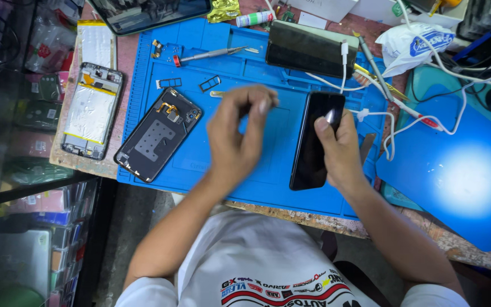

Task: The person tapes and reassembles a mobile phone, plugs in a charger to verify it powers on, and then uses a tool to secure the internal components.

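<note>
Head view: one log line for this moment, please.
right hand: holds black phone | left hand: raised, fingers pinched | surface: blue mat

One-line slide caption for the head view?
Right hand steadies a black phone on the blue mat; left hand hovers pinched beside it.

The black phone (315, 139) shows a glossy glass face that mirrors the light, and the blue work mat (257, 165) under it looks like matt, smooth rubber or silicone. The opened phone back (157, 135) is dull grey plastic with small brassy metal parts, while the screwdriver (211, 54) has a shiny metal shaft. The bench edge (313, 219) is rough, worn wood, and the white shirt (245, 256) is soft cloth.
</note>
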